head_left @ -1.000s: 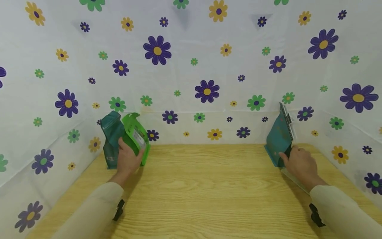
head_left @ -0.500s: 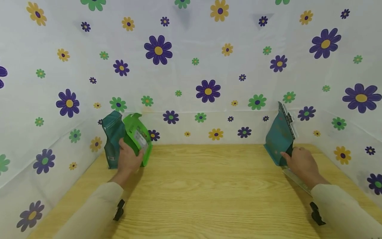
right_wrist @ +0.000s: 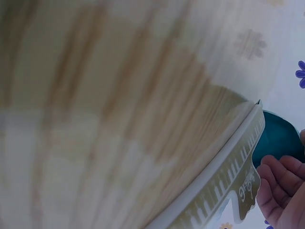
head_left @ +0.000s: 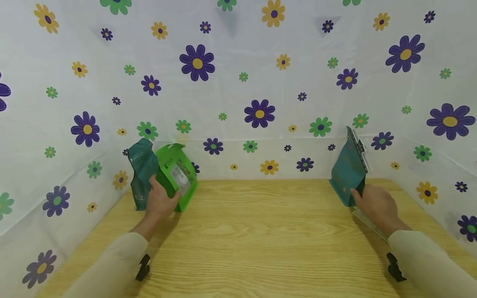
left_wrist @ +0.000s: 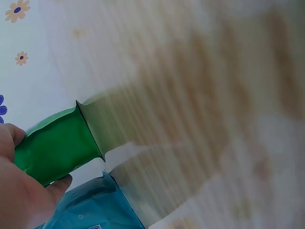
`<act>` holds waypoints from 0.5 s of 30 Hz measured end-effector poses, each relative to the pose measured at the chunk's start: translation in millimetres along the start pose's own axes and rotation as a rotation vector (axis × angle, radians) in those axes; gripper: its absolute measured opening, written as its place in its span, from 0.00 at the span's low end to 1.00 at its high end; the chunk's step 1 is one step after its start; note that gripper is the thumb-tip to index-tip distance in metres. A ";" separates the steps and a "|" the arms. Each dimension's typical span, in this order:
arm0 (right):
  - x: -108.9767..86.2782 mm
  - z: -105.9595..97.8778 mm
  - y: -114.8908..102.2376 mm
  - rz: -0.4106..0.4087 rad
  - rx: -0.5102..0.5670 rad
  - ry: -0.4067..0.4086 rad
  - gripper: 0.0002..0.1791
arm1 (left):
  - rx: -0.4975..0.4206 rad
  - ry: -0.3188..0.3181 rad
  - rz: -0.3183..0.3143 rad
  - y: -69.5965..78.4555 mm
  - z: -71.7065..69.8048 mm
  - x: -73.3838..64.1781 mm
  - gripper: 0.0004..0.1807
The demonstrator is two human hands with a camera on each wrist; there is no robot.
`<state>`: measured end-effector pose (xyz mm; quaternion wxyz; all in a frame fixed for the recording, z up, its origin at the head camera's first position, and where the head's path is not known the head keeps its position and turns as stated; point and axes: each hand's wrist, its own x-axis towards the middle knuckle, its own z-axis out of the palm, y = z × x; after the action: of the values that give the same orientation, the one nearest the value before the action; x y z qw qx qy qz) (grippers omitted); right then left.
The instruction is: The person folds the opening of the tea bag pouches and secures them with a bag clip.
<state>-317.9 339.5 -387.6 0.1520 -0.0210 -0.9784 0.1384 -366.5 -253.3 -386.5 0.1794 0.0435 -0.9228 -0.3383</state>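
My left hand (head_left: 162, 200) grips a bright green pouch (head_left: 182, 176) with a clear window, thumb and fingers on opposite sides of it. A dark teal pouch (head_left: 141, 174) stands close to its left; the left wrist view shows this teal pouch (left_wrist: 97, 205) just under the fingers and the green pouch's side (left_wrist: 62, 145). On the right, my right hand (head_left: 376, 205) holds another teal pouch (head_left: 346, 174) by its near side, thumb toward the middle. Against that hand stands a thin white-edged package (right_wrist: 224, 176) with pale lettering, partly hidden by the hand in the head view.
The wooden table (head_left: 261, 231) spreads between both hands. A white sheet with printed flowers (head_left: 223, 91) hangs behind and along both sides, close beyond the pouches.
My left hand has shifted slightly to the right, and the green pouch has moved right and turned its windowed face more toward the head camera. The right hand and its pouch stay nearly still.
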 end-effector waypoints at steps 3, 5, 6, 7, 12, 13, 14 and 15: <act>-1.0 -0.1 -3.3 -0.028 0.024 0.016 0.27 | 0.006 -0.002 0.007 -0.2 -0.2 -1.5 0.53; -1.8 -0.1 -5.8 -0.041 0.042 0.030 0.26 | 0.007 -0.010 0.022 0.1 -0.6 -2.6 0.53; -1.9 -0.1 -7.0 -0.046 0.050 0.032 0.26 | 0.004 -0.016 0.031 0.6 -0.8 -3.3 0.52; -2.0 -0.2 -8.3 -0.049 0.061 0.033 0.25 | 0.004 -0.021 0.038 1.4 -1.1 -4.2 0.52; -1.4 1.7 -15.0 -0.077 0.099 0.031 0.22 | -0.010 -0.046 0.057 5.8 -2.0 -7.7 0.53; -1.2 2.4 -16.3 -0.085 0.103 0.033 0.22 | -0.011 -0.049 0.058 6.6 -2.0 -8.1 0.53; -1.0 3.3 -17.6 -0.094 0.100 0.033 0.22 | -0.015 -0.053 0.059 7.2 -1.9 -8.4 0.53; -0.7 4.1 -18.8 -0.100 0.098 0.031 0.22 | -0.018 -0.056 0.061 7.9 -1.9 -8.8 0.52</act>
<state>-318.5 320.2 -386.3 0.1747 0.0331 -0.9678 0.1780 -357.3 -246.7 -382.8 0.1641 0.0039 -0.9252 -0.3422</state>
